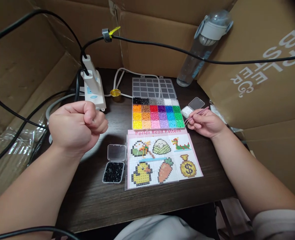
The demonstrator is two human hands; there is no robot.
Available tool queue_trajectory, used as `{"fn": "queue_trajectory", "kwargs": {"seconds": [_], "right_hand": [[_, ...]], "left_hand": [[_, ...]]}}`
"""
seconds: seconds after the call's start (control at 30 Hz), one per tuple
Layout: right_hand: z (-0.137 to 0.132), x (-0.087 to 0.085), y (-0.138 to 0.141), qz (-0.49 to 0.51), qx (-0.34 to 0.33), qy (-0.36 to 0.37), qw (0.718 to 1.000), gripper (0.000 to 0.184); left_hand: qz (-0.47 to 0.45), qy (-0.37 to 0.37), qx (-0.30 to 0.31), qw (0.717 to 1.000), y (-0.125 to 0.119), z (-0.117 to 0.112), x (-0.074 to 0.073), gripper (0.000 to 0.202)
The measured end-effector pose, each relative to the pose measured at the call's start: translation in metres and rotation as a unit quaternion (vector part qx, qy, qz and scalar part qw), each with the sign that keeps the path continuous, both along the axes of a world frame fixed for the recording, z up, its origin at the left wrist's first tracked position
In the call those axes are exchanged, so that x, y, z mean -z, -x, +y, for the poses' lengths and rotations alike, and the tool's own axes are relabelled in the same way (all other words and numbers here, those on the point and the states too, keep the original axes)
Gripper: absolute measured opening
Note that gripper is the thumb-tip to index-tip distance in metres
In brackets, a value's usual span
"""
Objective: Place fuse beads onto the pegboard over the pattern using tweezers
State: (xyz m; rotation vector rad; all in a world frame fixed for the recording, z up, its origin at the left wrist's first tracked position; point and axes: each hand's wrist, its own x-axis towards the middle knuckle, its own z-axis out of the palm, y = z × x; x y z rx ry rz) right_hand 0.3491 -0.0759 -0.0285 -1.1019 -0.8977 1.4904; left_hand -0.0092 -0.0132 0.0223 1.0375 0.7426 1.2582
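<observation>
My left hand (77, 125) is raised above the dark table as a closed fist; nothing shows inside it. My right hand (205, 123) rests on the table to the right of the bead tray (158, 116) and pinches thin pink tweezers (197, 115) that point toward the tray. The tray holds compartments of coloured beads, its clear lid open behind. In front lies a pattern sheet (162, 158) with pictures of a duck, carrot and money bag under a clear pegboard. A small open box of black beads (113, 171) sits left of the sheet.
A white power strip (93, 88) with black cables stands at the back left, a small gold cap (115, 94) beside it. A clear water bottle (204, 46) leans at the back right. A small white open box (191, 108) sits near my right hand. Cardboard walls surround the table (99, 200).
</observation>
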Motion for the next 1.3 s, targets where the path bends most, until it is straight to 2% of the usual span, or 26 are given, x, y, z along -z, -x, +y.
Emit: {"fn": "queue_trajectory", "kwargs": {"seconds": [0.4,0.63,1.3], "right_hand": [[-0.0003,0.0009,-0.0002,0.001,0.002,0.008,1.0,0.017],[-0.0012,0.0011,-0.0002,0.002,0.008,-0.002,1.0,0.017],[-0.0022,0.0018,-0.0007,-0.009,0.011,0.003,1.0,0.018]], "left_hand": [[0.025,-0.018,-0.001,1.0,0.0017,0.0008,0.0038,0.017],[0.02,-0.002,-0.007,1.0,-0.0015,0.0006,0.0021,0.015],[0.008,0.005,0.02,1.0,-0.0013,-0.0027,0.002,0.017]]}}
